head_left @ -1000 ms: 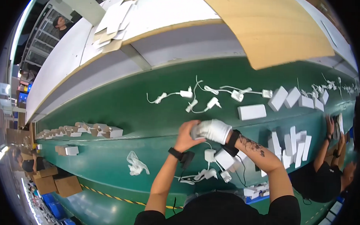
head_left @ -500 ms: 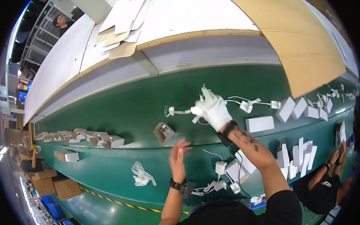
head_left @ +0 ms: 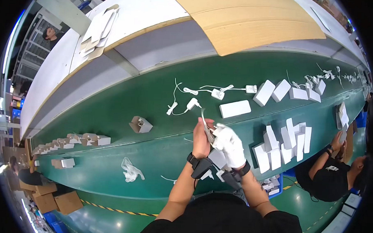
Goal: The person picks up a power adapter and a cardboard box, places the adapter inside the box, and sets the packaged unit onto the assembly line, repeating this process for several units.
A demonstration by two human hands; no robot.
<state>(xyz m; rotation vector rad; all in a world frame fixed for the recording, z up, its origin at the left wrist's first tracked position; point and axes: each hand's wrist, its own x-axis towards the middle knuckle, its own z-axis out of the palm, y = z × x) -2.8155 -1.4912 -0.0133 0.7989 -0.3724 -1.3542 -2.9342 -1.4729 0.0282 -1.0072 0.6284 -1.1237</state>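
My left hand (head_left: 201,141) is bare and closed around a white coiled cable (head_left: 209,133) in front of my body. Close beside it, my right hand (head_left: 230,146), in a white glove, grips the same white charger; its plug pins seem to show by the fingertips, though white on white hides much of it. Just beyond the hands, a white power adapter (head_left: 192,103) with a cable lies on the green belt. Farther right are another adapter (head_left: 217,93) and a lying white box (head_left: 235,108). Partly behind my wrists sits a pale box (head_left: 218,158).
An open box (head_left: 141,124) with something white inside stands left; more open boxes (head_left: 96,139) line the belt beyond. A clear plastic bag (head_left: 132,170) lies nearer. White boxes (head_left: 273,154) cluster right, near a co-worker (head_left: 330,175). A cardboard sheet (head_left: 255,26) overhangs the shelf.
My right hand has come back from the far part of the belt and met my left hand, a charger now between them. My left hand has closed. The whole view has shifted.
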